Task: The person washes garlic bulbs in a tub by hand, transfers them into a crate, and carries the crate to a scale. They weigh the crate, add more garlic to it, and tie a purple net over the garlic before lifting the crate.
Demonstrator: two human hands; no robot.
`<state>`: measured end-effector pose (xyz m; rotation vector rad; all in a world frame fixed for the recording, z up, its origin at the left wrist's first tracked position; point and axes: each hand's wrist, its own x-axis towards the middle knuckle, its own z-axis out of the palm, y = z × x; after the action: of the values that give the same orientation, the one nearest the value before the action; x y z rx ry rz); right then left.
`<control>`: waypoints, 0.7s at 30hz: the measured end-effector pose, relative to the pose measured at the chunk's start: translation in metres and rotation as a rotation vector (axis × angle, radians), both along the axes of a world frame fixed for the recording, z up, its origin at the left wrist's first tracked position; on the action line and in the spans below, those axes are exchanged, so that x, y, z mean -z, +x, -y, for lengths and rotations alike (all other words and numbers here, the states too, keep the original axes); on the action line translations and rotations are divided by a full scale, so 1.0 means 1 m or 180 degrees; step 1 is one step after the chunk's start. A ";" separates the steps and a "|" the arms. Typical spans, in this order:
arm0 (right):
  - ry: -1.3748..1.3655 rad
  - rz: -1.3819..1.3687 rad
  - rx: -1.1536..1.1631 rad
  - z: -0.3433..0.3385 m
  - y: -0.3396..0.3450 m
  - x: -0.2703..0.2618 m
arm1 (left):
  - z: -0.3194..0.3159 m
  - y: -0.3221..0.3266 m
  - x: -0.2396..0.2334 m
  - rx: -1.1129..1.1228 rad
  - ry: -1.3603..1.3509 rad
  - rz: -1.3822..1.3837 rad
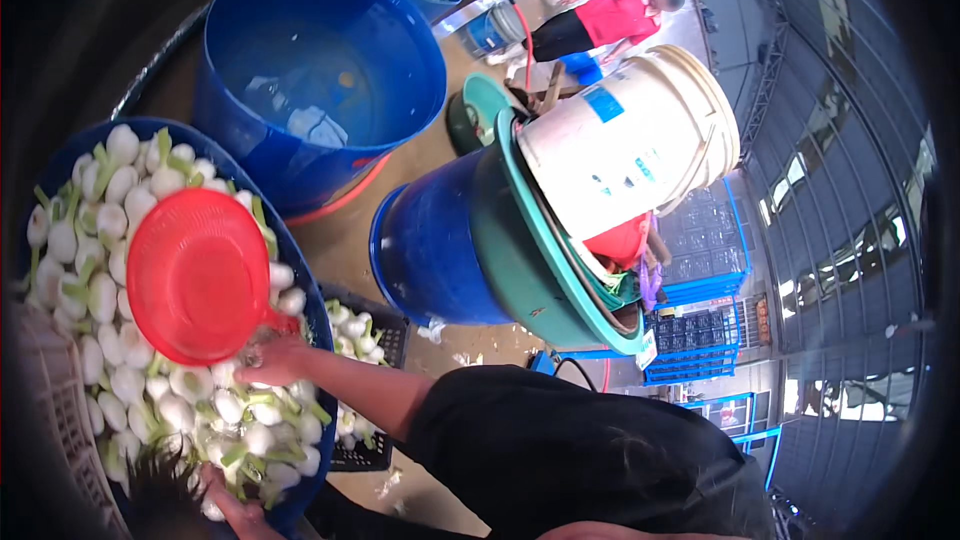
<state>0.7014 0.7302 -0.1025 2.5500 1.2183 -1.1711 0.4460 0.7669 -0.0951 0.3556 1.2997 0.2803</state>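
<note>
A large blue tub [319,397] at left holds many peeled white onions [176,414] with short green stems, and some water. On top of them rests a red plastic scoop [199,277], its hollow side towards me. My right hand [279,361] is beside the scoop's short handle, low among the onions; blur hides whether its fingers grip the handle or an onion. Near the bottom edge, my left hand [225,499] reaches into the onions. Its fingers are partly hidden. Dark hair [154,476] covers onions just left of it.
A blue barrel [322,52] with water stands beyond the tub. Another blue barrel [435,240] carries a green basin [525,240] and a white bucket [622,142]. Beside the tub sits a black crate [394,345] with onions. A person in red [615,19] stands farther off.
</note>
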 end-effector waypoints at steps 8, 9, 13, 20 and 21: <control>-0.0024 -0.2178 0.0444 -0.010 0.028 0.003 | 0.018 -0.017 0.040 -0.0175 -0.0927 0.1061; -0.0371 -0.2414 0.0550 -0.005 0.029 0.006 | 0.025 -0.027 0.053 -0.0153 -0.1019 0.1273; -0.0866 -0.2853 0.0720 -0.005 0.037 0.005 | 0.040 -0.024 0.027 -0.0304 -0.0841 0.1500; -0.0434 -0.2580 0.0220 0.000 0.039 0.004 | 0.056 -0.005 0.046 -0.0402 -0.0624 0.1833; -0.0420 -0.2583 0.0257 0.000 0.040 -0.002 | 0.062 -0.003 0.043 -0.0365 -0.0637 0.1829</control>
<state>0.7414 0.7305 -0.1009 2.0711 1.0719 -2.3394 0.4431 0.7045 -0.1386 0.0202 0.7720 0.3173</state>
